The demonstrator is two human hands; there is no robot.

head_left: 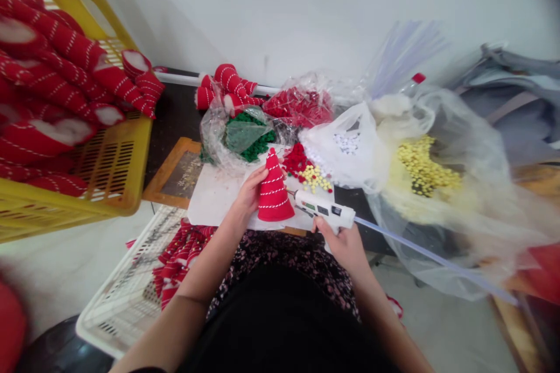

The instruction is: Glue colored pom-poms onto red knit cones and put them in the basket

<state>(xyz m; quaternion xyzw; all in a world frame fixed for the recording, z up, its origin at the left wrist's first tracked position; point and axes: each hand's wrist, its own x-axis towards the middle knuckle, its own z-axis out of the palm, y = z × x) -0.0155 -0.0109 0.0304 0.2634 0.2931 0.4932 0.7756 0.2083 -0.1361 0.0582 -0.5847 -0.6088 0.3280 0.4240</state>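
A red felt cone with a white-dashed cord spiralling round it stands upright in my left hand, whose fingers grip its left side. My right hand is wrapped round the handle of a white hot glue gun. The gun's nozzle points left and meets, or nearly meets, the cone's right side; whether they touch I cannot tell. Out of the gun's back runs a long translucent glue stick. Just behind the cone lie small red pompoms and yellow pompoms on white paper.
Behind are bags of green pompoms, red pieces, white bits and yellow pompoms. A yellow crate of red cones stands left; a white basket with red cones sits below. Spare glue sticks lean against the wall.
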